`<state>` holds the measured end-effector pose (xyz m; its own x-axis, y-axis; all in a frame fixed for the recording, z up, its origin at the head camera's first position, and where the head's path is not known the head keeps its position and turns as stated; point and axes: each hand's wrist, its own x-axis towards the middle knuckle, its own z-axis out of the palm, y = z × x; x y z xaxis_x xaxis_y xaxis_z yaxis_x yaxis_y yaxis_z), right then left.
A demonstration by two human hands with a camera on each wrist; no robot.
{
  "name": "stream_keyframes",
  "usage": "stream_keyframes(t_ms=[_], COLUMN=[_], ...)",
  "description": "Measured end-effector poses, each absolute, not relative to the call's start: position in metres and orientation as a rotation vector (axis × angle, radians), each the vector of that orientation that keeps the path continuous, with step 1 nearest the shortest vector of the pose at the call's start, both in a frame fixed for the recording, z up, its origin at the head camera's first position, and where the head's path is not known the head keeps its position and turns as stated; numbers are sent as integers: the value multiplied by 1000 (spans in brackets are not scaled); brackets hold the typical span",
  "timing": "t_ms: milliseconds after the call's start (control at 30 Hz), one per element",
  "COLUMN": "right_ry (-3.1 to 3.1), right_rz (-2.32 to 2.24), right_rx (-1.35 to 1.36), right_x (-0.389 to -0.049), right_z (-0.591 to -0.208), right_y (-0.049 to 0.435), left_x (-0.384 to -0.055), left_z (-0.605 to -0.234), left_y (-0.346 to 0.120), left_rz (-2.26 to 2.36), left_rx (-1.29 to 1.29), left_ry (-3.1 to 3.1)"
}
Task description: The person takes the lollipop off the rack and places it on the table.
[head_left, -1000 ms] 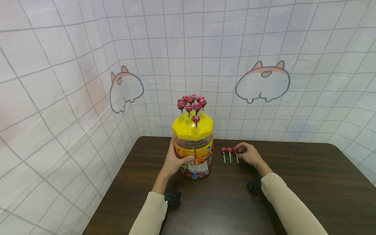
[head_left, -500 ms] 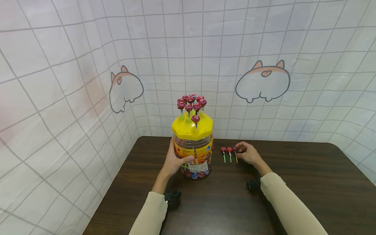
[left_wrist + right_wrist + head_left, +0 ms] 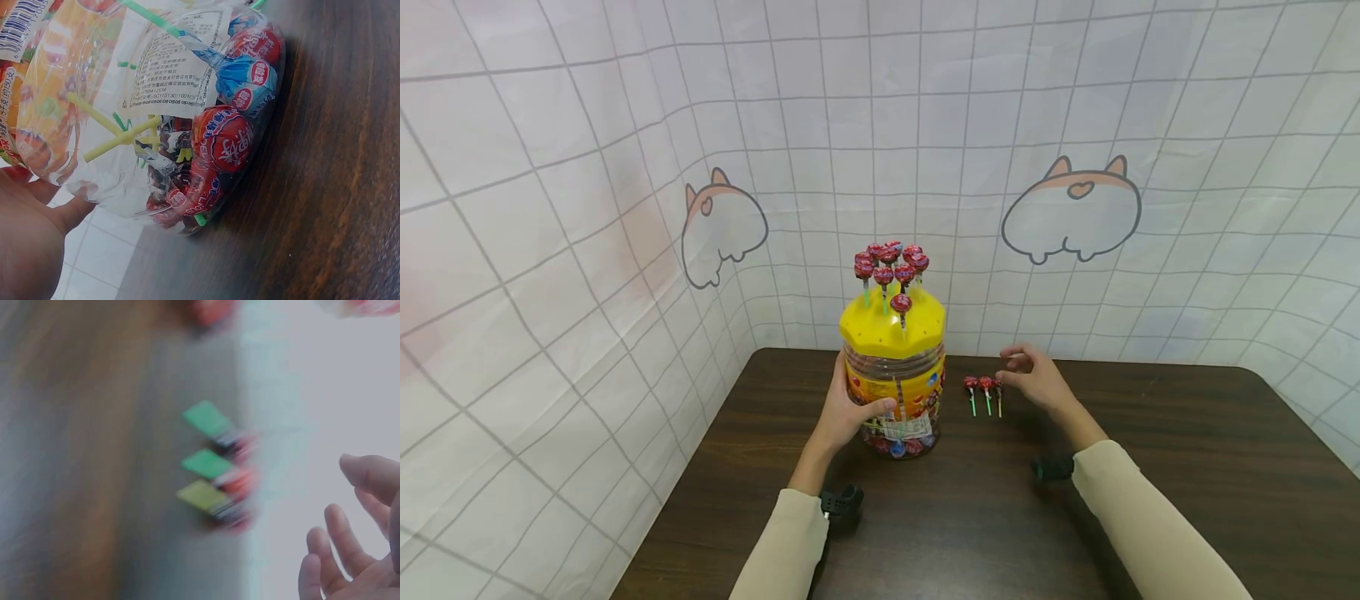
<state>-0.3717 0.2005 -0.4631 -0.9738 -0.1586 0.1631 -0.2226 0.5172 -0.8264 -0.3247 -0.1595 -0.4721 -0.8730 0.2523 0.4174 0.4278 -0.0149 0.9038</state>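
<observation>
In the head view, a clear plastic jar (image 3: 917,398) with a yellow lid (image 3: 872,333) stands upright on the table. Several red-wrapped lollipops (image 3: 901,303) stick up from the lid. My left hand (image 3: 841,414) grips the jar's left side, thumb across its front. Wrapped lollipops inside the jar (image 3: 225,137) show in the left wrist view. Right of the jar lie three lollipops (image 3: 986,385) side by side, two with green sticks and one with a yellow stick. My right hand (image 3: 1037,385) hovers just right of them, holding nothing; the blurred right wrist view shows its fingers apart.
The dark wooden table (image 3: 955,517) extends around the jar and lollipops. A white grid-patterned curtain (image 3: 887,125) with cartoon animal drawings hangs behind the table and along its left side.
My right hand has let go of the rightmost, yellow-stick lollipop and lifted slightly away. That lollipop now lies straighter beside the other two. The left hand and jar have stayed put.
</observation>
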Motion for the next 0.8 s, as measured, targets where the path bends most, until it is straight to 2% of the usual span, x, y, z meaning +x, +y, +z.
stream_keyframes(t_ms=[233, 367, 533, 800], right_ry=[-2462, -2334, -2176, -2084], right_rz=[1513, 1492, 1550, 1646], right_rx=[569, 761, 923, 1015], right_x=[-345, -327, -313, -306], right_z=[-375, -341, -320, -312], right_y=[163, 137, 106, 73], left_x=[-326, -327, -327, -327], left_z=[-473, -475, -475, -474], left_y=[-159, -159, -159, -160], left_rz=[-2017, -2016, -2034, -2039], left_rx=[-731, -735, -738, -722], left_ry=[-2111, -2110, -2092, -2109])
